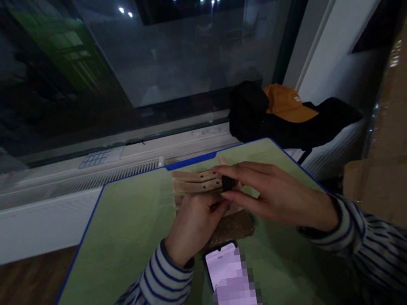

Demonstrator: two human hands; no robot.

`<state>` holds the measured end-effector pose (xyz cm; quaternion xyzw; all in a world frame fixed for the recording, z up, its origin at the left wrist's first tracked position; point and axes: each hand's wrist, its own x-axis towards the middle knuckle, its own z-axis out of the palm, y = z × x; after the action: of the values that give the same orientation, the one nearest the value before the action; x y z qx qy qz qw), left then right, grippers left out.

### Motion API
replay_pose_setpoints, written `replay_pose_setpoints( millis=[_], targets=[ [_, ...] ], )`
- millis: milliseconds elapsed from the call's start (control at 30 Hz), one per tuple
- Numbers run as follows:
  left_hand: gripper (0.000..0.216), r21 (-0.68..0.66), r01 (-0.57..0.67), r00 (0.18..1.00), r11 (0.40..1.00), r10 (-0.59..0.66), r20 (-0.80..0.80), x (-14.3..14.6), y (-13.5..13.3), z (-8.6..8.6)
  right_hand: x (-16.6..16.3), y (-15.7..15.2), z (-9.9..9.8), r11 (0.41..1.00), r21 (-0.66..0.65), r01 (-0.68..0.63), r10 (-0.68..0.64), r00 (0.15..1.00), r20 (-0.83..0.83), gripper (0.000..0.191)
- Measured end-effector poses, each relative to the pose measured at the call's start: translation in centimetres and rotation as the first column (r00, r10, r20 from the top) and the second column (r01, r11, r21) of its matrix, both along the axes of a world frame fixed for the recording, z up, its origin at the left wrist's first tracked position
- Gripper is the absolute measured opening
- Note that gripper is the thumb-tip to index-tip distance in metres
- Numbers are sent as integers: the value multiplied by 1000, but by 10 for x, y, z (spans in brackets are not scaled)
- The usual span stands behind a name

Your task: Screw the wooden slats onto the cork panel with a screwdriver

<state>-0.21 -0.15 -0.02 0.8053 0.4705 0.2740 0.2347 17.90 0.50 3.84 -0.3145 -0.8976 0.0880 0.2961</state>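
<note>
Several pale wooden strips with small dark holes (192, 181) lie side by side over the table, bent at a shallow angle. My right hand (268, 189) pinches a small dark block-like piece (227, 183) between thumb and fingers at the right end of the strips. Close in front of the strips is my left hand (197, 218), its fingers curled against the wood; what they grip is partly hidden. A brown flat piece (231, 226) lies under and in front of the hands.
A phone (224, 270) with a lit screen lies on the green, blue-edged table (133, 242). Behind are a radiator (117, 179) and a window. An orange cap (289, 103) and dark cloth (250, 111) rest on the sill; cardboard (400, 111) stands at right.
</note>
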Motion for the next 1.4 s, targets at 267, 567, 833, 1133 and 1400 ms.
replay_pose_setpoints(
  millis=[267,567,833,1133,1400],
  targets=[
    [17,-10,9,1000,1000,-9,3,0,-1,1,2,2,4,997,-10,-75,74,995,-60,29],
    [25,-82,-22,999,996,19,-37,0,-2,1,0,3,-3,999,48,-3,7,997,-71,26],
    [12,-33,-118,986,992,121,111,-2,-2,6,0,1,0,1000,16,-2,2,999,-46,30],
    [13,-49,-68,986,996,75,149,-2,-3,7,0,2,3,998,29,-57,60,995,-82,28],
    [17,-156,-16,980,988,46,194,-3,-2,4,-1,3,-4,998,49,-34,38,996,-78,23]
  ],
)
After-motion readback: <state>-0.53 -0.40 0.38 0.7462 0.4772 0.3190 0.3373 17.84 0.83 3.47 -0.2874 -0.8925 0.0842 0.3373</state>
